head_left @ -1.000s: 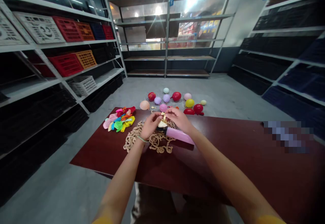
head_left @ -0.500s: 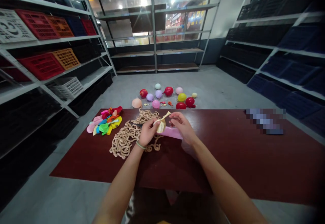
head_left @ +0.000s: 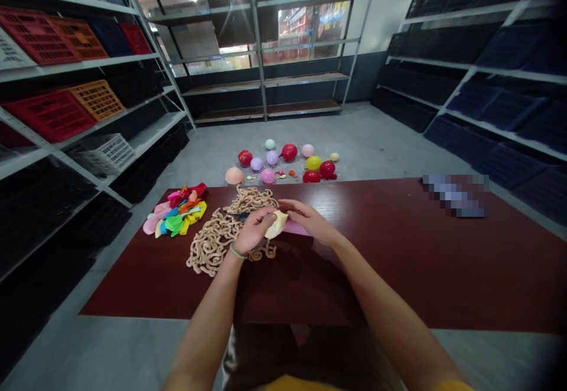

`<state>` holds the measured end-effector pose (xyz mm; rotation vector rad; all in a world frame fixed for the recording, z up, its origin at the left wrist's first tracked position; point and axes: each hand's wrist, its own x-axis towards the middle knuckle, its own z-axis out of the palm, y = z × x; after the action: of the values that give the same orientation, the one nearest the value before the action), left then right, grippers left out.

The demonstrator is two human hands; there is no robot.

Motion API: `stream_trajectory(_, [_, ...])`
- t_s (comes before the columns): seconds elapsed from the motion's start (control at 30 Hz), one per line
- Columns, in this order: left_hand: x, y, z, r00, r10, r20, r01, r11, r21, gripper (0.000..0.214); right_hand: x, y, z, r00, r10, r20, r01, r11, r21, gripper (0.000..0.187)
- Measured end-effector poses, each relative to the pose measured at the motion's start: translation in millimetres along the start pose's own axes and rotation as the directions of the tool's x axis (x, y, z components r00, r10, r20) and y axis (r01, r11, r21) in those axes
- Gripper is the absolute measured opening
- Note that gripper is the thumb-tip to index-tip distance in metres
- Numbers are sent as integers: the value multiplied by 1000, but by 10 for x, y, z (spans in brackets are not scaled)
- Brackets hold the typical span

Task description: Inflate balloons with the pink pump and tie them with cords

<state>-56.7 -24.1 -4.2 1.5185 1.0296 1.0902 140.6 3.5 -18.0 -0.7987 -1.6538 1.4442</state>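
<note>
My left hand is closed on a small pale yellow balloon, thumb pressed on its near side. Fingers of my right hand bend over the balloon's upper end; the neck is hidden behind them. Under my right hand a flat pink thing lies on the table, its kind unclear. Left of and behind my left hand spreads a pile of beige, worm-like curled strands. A dark object, partly covered, rests among the strands. Limp balloons in many colours lie heaped at the table's left.
The dark red table stretches in front of me. Several inflated balloons lie on the grey floor past its far edge. A blurred-out item is at the right. Shelves with crates stand on both sides.
My right hand has moved in to the left, against the balloon. The neck that stretched between my hands no longer shows. The whole view has shifted slightly.
</note>
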Motion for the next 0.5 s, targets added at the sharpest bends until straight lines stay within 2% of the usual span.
stream_trajectory(0.13, [14, -8, -34, 999, 18, -30, -19, 1000, -20, 23, -31, -36, 18, 997, -50, 66, 60, 986, -156, 39])
stream_trajectory(0.23, [21, -2, -57, 999, 21, -47, -21, 1000, -10, 20, -35, -26, 42, 997, -76, 29, 81, 963, -256, 29])
stream_trajectory(0.37, [28, 1, -80, 997, -14, -80, 13, 1000, -8, 20, -11, 18, 71, 998, -39, -54, 30, 988, -154, 24])
stream_trajectory(0.43, [28, 8, -78, 998, -6, -68, 5, 1000, -10, 20, -5, 20, 84, 998, -46, -53, 40, 993, -113, 30])
stream_trajectory(0.5, [25, 25, -68, 999, -1, -44, 1, 1000, -13, 20, -10, 2, 97, 997, -57, -44, 50, 986, -159, 38])
